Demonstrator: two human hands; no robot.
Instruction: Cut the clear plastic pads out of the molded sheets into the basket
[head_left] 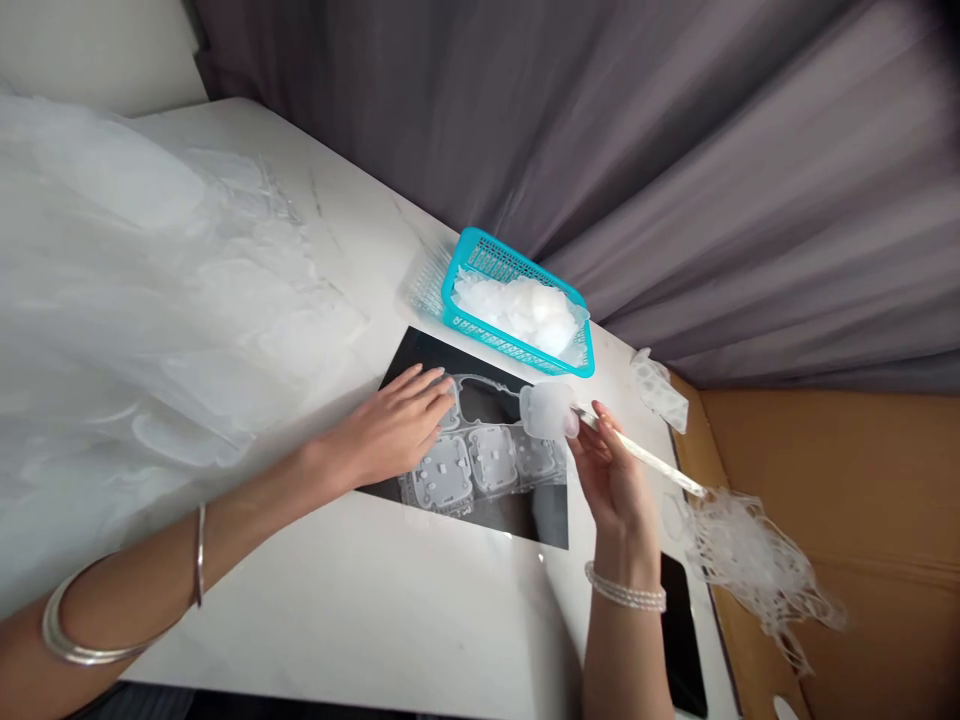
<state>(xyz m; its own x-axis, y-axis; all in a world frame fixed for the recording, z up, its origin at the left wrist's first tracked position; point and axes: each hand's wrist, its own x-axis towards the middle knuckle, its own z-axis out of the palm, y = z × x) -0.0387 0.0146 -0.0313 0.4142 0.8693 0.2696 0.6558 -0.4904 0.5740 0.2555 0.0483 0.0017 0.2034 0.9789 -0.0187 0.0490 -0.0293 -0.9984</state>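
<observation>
Basket (480, 250): turquoise, lattice-patterned plastic. Tabletop (352, 260): white marble, faint grey veining. Sheet (409, 350): glossy black. Curtain (675, 180): mauve-grey, pleated stripes. Cardboard (862, 480): tan. Bangle (90, 655): silver. Bracelet (626, 598): pearly white beads.

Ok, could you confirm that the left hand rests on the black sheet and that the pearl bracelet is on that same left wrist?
Not quite: the head view shows the pearl bracelet on the wrist of the right hand, not the left. The left hand does rest on the black sheet.
</observation>
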